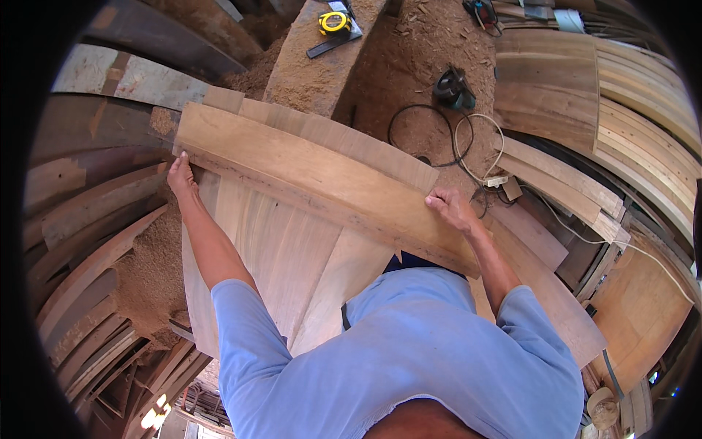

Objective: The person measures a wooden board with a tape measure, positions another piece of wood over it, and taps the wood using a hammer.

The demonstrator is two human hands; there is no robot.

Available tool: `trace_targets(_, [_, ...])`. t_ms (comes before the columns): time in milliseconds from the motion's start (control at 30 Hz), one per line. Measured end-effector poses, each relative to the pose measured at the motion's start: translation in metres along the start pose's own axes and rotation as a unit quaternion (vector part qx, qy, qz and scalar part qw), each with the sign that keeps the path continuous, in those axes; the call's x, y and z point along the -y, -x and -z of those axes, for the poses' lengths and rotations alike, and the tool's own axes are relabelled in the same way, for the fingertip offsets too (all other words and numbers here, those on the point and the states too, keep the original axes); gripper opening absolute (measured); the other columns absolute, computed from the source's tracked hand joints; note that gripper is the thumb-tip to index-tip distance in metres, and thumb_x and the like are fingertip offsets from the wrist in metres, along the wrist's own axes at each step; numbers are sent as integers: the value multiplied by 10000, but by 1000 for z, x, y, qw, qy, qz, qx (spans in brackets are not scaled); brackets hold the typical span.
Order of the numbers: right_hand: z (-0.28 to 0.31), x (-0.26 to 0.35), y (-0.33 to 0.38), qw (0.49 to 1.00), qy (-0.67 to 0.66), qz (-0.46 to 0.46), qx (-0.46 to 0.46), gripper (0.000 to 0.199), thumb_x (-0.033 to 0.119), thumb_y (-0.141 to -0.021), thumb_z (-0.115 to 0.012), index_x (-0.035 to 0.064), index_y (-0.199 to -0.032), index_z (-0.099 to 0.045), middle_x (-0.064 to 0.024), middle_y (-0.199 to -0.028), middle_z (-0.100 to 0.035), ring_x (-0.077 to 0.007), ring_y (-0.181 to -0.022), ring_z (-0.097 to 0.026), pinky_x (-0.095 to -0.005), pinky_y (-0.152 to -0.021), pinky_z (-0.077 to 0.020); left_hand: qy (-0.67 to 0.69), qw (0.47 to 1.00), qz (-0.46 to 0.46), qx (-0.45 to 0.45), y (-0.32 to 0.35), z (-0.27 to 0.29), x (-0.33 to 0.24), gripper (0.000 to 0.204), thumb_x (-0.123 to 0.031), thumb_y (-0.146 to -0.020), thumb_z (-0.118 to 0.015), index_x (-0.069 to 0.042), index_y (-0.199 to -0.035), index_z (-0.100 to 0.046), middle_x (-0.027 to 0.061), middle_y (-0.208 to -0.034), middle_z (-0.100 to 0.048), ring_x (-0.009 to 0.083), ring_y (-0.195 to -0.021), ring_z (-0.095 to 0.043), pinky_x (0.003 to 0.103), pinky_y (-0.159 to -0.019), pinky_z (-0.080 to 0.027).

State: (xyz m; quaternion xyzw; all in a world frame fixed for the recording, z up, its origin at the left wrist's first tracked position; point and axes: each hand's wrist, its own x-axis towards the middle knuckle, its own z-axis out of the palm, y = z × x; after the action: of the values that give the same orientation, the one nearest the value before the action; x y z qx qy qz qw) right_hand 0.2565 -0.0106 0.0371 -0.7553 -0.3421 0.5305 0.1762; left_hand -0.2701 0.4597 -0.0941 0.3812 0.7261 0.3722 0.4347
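A long, thick wooden plank (307, 172) lies slantwise in front of me, across several paler boards (252, 227) set side by side. My left hand (183, 177) grips the plank's near edge at its far left end, its thumb against the wood. Toward the other end, my right hand (452, 209) is closed on the plank with its fingers curled; their undersides are hidden. The plank's near face is rough and darker than its smooth top. Ends of the pale boards stick out past its far edge.
A yellow tape measure (334, 23) and a square (335, 45) rest on a dusty beam (296, 77) ahead. To the right, a power tool (454, 89) and looped cables (479, 172) lie among sawdust. Stacked timber (548, 88) stands on the right, more boards (95, 183) on the left.
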Motion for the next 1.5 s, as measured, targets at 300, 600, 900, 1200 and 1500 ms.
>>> trace_targets(300, [-5,-7,0,999,-26,1,-21,259,227,-915,-651,-29,-896,-681,-152,-723,-631,-219,-696,-600,-400,-657,-467,33,999,0,19,6,0,-2,556,-121,-920,-755,168,-1332,-517,176,-1212,-660,203,-1086,-630,291,-967,-486])
trace_targets(600, [-1,-6,-6,1000,-5,2,-14,281,233,-915,-644,-36,-835,-640,-157,-690,-599,-234,-668,-571,-410,-637,-448,45,999,-8,29,1,1,1,469,-119,-929,-745,147,-1275,-574,147,-1156,-680,182,-1030,-639,286,-922,-500])
trace_targets(900, [0,-20,-13,998,31,53,-13,296,256,-907,-636,-11,-783,-608,-123,-634,-540,-218,-618,-495,-408,-596,-414,63,997,-28,26,20,-7,-8,296,-107,-905,-758,81,-1120,-681,85,-991,-707,134,-838,-657,260,-756,-534])
trace_targets(1200, [-4,-21,-9,999,-37,26,0,296,250,-912,-640,32,-727,-567,44,-649,-460,-68,-626,-420,-296,-532,-340,81,996,-36,22,36,-5,-9,348,-139,-903,-771,99,-1128,-651,64,-931,-690,102,-768,-620,226,-676,-487])
trace_targets(1500, [0,-10,-7,1000,-12,10,-11,273,236,-890,-645,-11,-776,-627,-31,-647,-529,-119,-642,-484,-344,-567,-391,53,998,-36,-13,40,-15,-9,542,-163,-891,-788,167,-1264,-574,120,-1022,-700,130,-858,-640,242,-775,-499])
